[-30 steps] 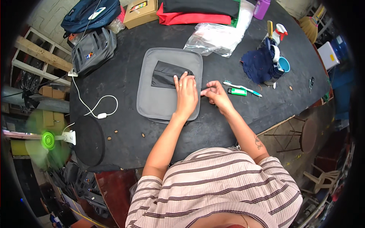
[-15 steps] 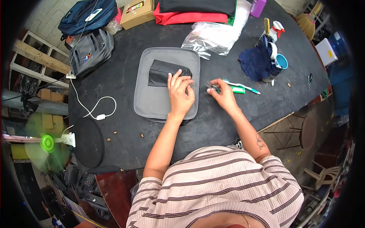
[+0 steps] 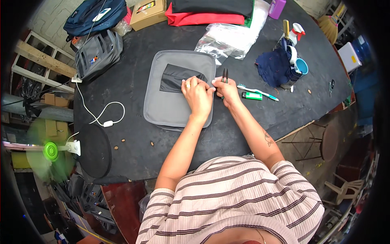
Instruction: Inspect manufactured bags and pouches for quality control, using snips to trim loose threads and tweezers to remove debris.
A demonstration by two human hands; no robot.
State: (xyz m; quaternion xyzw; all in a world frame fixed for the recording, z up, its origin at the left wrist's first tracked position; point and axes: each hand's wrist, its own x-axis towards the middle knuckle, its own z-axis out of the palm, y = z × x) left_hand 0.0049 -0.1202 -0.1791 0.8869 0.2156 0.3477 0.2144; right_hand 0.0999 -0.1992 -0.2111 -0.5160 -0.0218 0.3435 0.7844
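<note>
A grey rectangular fabric bag (image 3: pixel 162 107) lies flat on the dark table in front of me, with a black fabric piece (image 3: pixel 172 77) on its upper part. My left hand (image 3: pixel 197 96) rests over the right end of that black piece, fingers bent and thumb drawn in; whatever it pinches is too small or hidden to tell. My right hand (image 3: pixel 228 92) is closed around small thread snips (image 3: pixel 224 75), whose dark blades point away from me. Its thumb and forefinger meet the left fingertips at the bag's right edge.
Right of my hand lie a green lighter (image 3: pixel 252 96) and a toothbrush (image 3: pixel 264 94). Farther right stand a blue cloth holder (image 3: pixel 273 67) and a spray bottle (image 3: pixel 296 34). Clear plastic (image 3: pixel 223 40) lies behind the bag. A white cable (image 3: pixel 107 123) and spinning fan (image 3: pixel 50 151) are at left.
My right hand has picked up the snips from beside the lighter and moved left to the bag's edge. My left hand has shifted slightly right, its fingers drawn in.
</note>
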